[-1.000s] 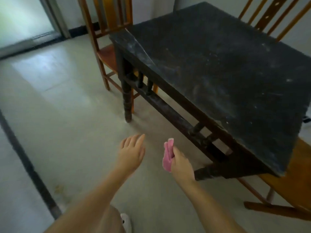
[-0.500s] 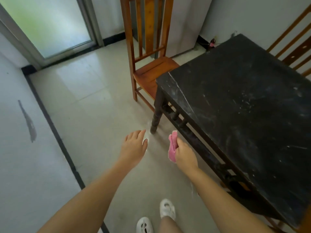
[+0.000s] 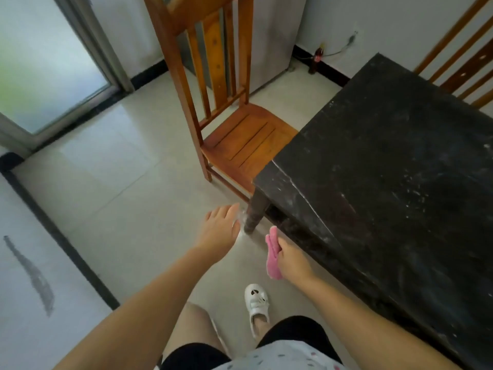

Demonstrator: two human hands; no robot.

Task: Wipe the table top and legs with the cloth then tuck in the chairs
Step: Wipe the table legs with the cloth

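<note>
Since before, the hands have neared the table leg (image 3: pixel 254 213), right hand (image 3: pixel 292 259) gripping the cloth (image 3: pixel 272 253), left hand (image 3: pixel 222 228) seemingly empty.

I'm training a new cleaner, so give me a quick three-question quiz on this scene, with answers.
1. True or false: the pink cloth is in the left hand.
2. Which is partly under the table: A the chair, B the bottle, C the shoe?
3. Fill in: the tabletop is marked with pale ____.

Key: 1 false, it is in the right hand. 2 A. 3 dust.
</note>
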